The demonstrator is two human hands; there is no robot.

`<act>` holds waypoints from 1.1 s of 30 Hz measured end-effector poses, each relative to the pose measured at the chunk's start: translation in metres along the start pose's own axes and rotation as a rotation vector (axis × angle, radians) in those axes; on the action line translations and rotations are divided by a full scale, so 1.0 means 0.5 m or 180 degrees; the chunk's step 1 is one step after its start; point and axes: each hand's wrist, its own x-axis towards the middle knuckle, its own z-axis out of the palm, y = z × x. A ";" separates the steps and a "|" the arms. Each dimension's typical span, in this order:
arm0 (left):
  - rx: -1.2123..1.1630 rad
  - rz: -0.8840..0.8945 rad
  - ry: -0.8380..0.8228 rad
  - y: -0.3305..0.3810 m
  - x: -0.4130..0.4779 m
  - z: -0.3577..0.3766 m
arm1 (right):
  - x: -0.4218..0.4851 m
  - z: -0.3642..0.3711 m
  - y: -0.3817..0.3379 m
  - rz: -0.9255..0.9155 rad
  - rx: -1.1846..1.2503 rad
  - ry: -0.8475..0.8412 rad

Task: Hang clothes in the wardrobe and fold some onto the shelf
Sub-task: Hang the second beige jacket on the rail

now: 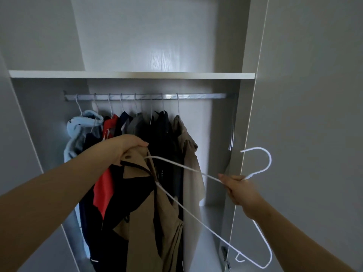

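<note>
My left hand grips the collar of a tan coat with a dark lining, which hangs down in front of the open wardrobe. My right hand holds a white wire hanger at its neck, hook pointing up. One arm of the hanger reaches left into the coat's collar opening, just under my left hand. Behind the coat, a metal rail carries several garments on white hangers, among them a light blue hoodie, a red top and a beige shirt.
A white shelf runs across the wardrobe above the rail. The right end of the rail is bare. Spare hangers hang by the right wall. The wardrobe's right side panel stands close to my right arm.
</note>
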 end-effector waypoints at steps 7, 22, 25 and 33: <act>0.0509 0.0742 -0.0090 -0.001 -0.015 0.085 | -0.002 0.089 -0.022 -0.0193 -0.0934 -0.0435; 0.2443 0.3469 0.0820 -0.096 -0.075 0.126 | -0.015 0.178 -0.036 -0.0229 0.0330 0.0376; 0.2865 0.3639 0.0501 -0.102 -0.064 0.120 | -0.009 0.168 -0.033 -0.0266 0.0458 0.0203; 0.2876 0.3257 -0.0051 -0.102 -0.023 0.159 | -0.006 0.145 -0.055 -0.0737 -0.0022 0.0403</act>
